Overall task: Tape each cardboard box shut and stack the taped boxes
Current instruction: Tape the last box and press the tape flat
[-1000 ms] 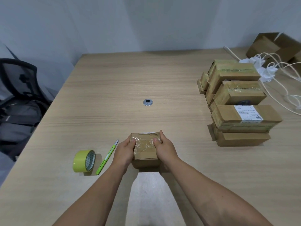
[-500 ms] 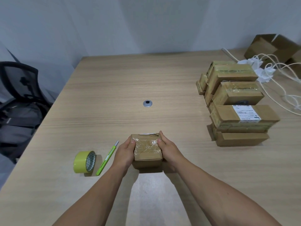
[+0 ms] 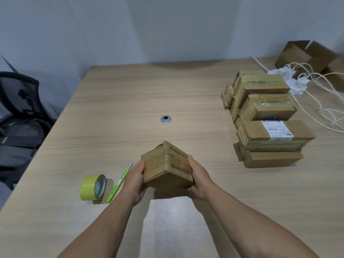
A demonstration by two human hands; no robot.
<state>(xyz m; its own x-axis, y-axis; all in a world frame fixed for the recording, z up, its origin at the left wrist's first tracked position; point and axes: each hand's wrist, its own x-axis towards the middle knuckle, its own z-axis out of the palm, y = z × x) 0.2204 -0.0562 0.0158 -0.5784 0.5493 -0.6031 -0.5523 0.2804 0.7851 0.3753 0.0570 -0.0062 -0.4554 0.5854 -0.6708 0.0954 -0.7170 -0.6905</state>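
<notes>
Cardboard box, taped, sits tilted between your two hands near the front middle of the table.

Your left hand grips its left side with the thumb on the face, and your right hand grips its right side, fingers curled under. One edge is turned upward, and whether the underside touches the wood cannot be told. Just left of your left hand lies a green cutter, and beside it a yellow-green tape roll stands on edge. Farther out is a metal grommet. Well apart on the right stand the stacked boxes, with white cables and open cartons behind.
</notes>
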